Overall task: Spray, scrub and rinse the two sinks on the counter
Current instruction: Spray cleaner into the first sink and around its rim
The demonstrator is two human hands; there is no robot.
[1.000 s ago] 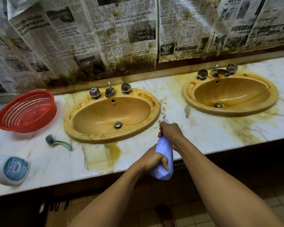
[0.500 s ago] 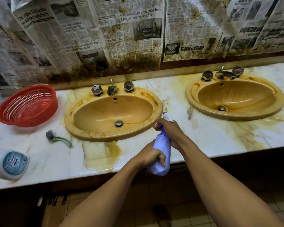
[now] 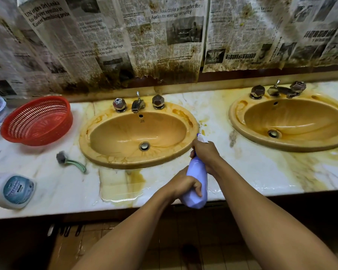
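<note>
- Little had changed: the left hand (image 3: 185,187) stayed clamped round the spray bottle (image 3: 197,172), and the right hand (image 3: 205,152) stayed curled round its trigger end.
- No spray was visible, so the stained sink (image 3: 115,137) beside them probably still awaited spraying.

Basket (image 3: 36,121) left of near sink (image 3: 138,137); brush (image 3: 70,161) between.

Wall: stained old newspaper sheets (image 3: 164,36) cover it, brown and torn along the bottom.
Counter: long white marble counter top (image 3: 271,172), with yellow-brown stains and a wet puddle (image 3: 121,191) at its front edge.
Floor: small brown square floor tiles (image 3: 203,240), dark.
</note>
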